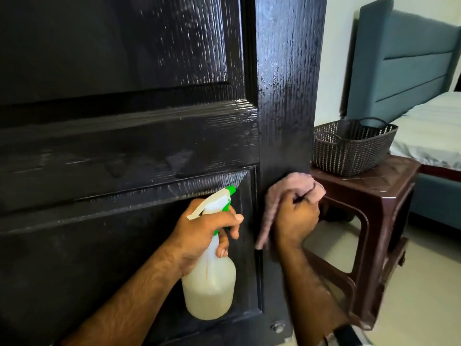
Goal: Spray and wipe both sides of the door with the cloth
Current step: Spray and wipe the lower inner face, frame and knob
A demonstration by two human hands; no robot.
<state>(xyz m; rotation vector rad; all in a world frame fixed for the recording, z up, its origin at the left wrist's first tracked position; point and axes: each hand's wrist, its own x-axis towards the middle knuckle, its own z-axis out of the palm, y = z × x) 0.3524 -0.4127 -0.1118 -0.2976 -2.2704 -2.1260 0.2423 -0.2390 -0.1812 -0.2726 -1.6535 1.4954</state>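
A black panelled door [149,136] fills the left and middle of the head view, glossy and streaked with wet spray. My left hand [202,228] grips the neck of a white spray bottle [209,285] with a green nozzle pointed at the lower panel's corner, fingers on the trigger. My right hand [295,218] presses a pink cloth [291,186] against the door's right stile, close to its edge. Part of the cloth hangs down beside my wrist.
A dark brown plastic stool [374,196] stands just right of the door edge, carrying a brown woven basket [354,148]. Behind it is a bed with a blue headboard [404,63] and pale sheet. A round metal fitting [277,327] sits low on the door.
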